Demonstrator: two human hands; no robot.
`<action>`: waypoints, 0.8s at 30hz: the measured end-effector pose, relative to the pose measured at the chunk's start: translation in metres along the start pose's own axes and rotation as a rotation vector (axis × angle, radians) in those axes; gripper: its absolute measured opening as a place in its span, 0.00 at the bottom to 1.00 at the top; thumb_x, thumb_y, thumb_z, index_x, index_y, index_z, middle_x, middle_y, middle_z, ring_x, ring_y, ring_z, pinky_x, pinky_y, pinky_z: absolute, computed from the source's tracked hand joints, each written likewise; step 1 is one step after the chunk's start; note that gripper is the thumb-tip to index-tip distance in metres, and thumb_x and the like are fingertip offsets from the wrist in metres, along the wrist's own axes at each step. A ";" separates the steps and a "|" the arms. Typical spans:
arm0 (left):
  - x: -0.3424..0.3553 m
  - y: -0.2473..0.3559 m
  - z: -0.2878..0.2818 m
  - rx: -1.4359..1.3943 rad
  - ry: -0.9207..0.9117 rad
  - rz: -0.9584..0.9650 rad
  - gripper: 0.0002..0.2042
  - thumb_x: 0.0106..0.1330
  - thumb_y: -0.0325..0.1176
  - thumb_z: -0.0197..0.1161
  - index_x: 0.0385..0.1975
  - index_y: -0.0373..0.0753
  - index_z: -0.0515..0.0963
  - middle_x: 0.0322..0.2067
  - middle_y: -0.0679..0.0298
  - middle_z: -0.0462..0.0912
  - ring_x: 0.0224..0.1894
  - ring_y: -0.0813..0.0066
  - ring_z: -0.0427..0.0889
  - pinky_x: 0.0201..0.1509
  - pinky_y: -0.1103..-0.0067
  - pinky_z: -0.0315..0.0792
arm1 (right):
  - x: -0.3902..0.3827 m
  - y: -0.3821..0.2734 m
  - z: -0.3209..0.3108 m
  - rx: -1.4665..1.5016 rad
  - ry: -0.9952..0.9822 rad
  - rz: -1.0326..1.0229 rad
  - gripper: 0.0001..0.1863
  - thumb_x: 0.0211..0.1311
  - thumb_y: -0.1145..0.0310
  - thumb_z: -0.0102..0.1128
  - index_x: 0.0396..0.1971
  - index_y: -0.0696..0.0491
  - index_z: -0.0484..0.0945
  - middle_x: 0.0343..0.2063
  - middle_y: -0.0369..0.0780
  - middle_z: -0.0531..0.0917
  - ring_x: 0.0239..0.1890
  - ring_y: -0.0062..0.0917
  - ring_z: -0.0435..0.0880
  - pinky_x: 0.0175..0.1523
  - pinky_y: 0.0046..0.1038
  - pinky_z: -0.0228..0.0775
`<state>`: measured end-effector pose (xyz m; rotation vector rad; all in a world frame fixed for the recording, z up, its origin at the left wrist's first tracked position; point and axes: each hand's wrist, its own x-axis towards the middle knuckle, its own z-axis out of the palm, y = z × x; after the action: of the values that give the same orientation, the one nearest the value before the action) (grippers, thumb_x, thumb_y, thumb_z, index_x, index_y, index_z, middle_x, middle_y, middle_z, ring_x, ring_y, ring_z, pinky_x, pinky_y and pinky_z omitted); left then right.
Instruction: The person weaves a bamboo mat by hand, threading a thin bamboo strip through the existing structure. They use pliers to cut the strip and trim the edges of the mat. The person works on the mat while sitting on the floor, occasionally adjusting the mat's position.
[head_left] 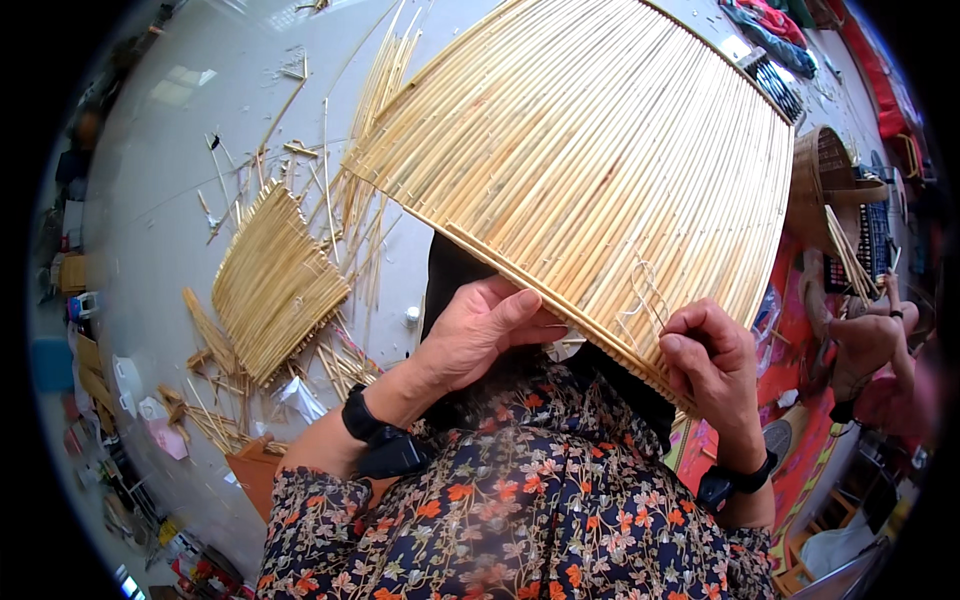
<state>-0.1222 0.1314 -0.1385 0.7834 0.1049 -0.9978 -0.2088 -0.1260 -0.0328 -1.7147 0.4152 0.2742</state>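
Observation:
A large mat (pixel 580 160) of pale, straight plant stalks laid side by side slopes away from my lap, with a thicker strip along its near edge. My left hand (pixel 480 335) grips that edge, thumb on top and the other fingers tucked beneath. At the mat's near right corner my right hand (pixel 712 365) is closed in a pinch. A pale thread (pixel 645 275) loops over the stalks and runs to its fingertips; whether a needle is there too, I cannot tell. Small stitches show in rows across the mat.
On the floor to the left lie a smaller stalk mat (pixel 280 285), loose stalks (pixel 385 80) and scraps. At the right stand a woven basket (pixel 815 180) and a dark crate (pixel 872 245). Another person (pixel 870 350) sits there near a bundle of thin sticks (pixel 848 258).

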 end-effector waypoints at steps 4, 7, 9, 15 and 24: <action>0.004 -0.010 0.001 -0.086 0.032 0.052 0.21 0.77 0.40 0.62 0.62 0.33 0.76 0.56 0.56 0.83 0.58 0.65 0.84 0.63 0.67 0.81 | 0.000 0.002 0.001 -0.055 -0.023 -0.007 0.02 0.70 0.77 0.62 0.35 0.59 0.78 0.21 0.30 0.77 0.19 0.08 0.73 0.23 0.16 0.62; 0.005 -0.012 0.000 -0.067 0.010 0.071 0.22 0.77 0.40 0.62 0.63 0.33 0.75 0.57 0.55 0.83 0.59 0.63 0.83 0.66 0.61 0.78 | 0.000 0.004 0.003 -0.060 -0.024 0.005 0.02 0.69 0.78 0.63 0.35 0.59 0.78 0.20 0.30 0.76 0.19 0.09 0.74 0.23 0.16 0.62; 0.005 -0.012 0.000 -0.058 0.004 0.079 0.22 0.77 0.40 0.61 0.64 0.33 0.74 0.58 0.54 0.83 0.60 0.62 0.83 0.67 0.58 0.77 | 0.000 0.005 0.004 -0.086 -0.023 0.001 0.02 0.69 0.78 0.63 0.36 0.59 0.79 0.20 0.30 0.76 0.19 0.09 0.74 0.23 0.17 0.62; 0.005 -0.010 0.007 -0.083 0.027 0.091 0.20 0.79 0.36 0.58 0.64 0.31 0.74 0.58 0.53 0.83 0.59 0.62 0.84 0.65 0.58 0.79 | -0.001 0.009 0.004 -0.173 -0.038 -0.046 0.02 0.68 0.78 0.64 0.35 0.58 0.80 0.24 0.31 0.78 0.21 0.10 0.75 0.25 0.18 0.64; 0.004 -0.008 0.008 -0.055 0.049 0.086 0.20 0.79 0.36 0.58 0.63 0.30 0.74 0.58 0.54 0.83 0.59 0.64 0.83 0.63 0.59 0.80 | -0.002 0.017 0.006 -0.324 -0.006 -0.268 0.03 0.66 0.82 0.63 0.35 0.58 0.82 0.26 0.34 0.80 0.21 0.14 0.77 0.27 0.20 0.66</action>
<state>-0.1287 0.1208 -0.1386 0.7561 0.1386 -0.8909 -0.2176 -0.1224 -0.0488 -2.0612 0.1362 0.1565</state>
